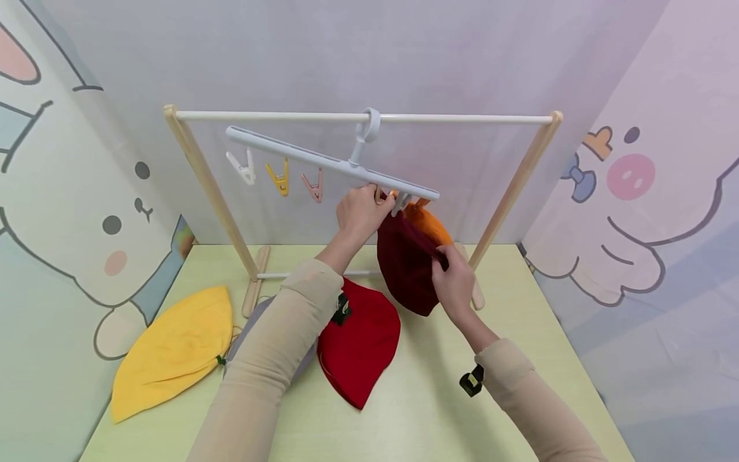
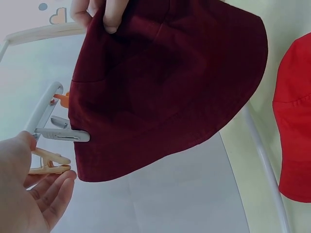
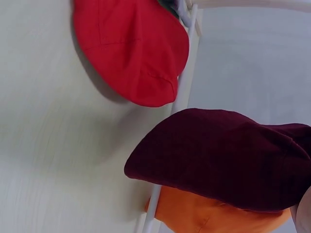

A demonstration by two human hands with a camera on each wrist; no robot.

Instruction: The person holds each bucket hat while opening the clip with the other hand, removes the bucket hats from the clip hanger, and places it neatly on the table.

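Observation:
A maroon bucket hat [image 1: 407, 263] hangs from the right half of a pale hanger [image 1: 288, 151], its edge in a grey-white clip [image 2: 63, 135]. My left hand [image 1: 362, 208] pinches a beige clip [image 2: 49, 162] beside that one, thumb and fingers on either side of it. With thumb and fingers, my right hand [image 1: 454, 282] grips the maroon hat's fabric on its right side. An orange hat [image 1: 430, 224] hangs behind the maroon one, near an orange clip [image 2: 62, 100]; the maroon hat covers much of it.
The hanger hooks over a white rail [image 1: 462, 119] on a wooden-legged stand. White [image 1: 245, 168], yellow [image 1: 280, 176] and pink [image 1: 314, 186] clips dangle at its left. A red hat [image 1: 369, 333], a yellow hat [image 1: 179, 350] and a partly hidden grey hat [image 1: 254, 330] lie on the table.

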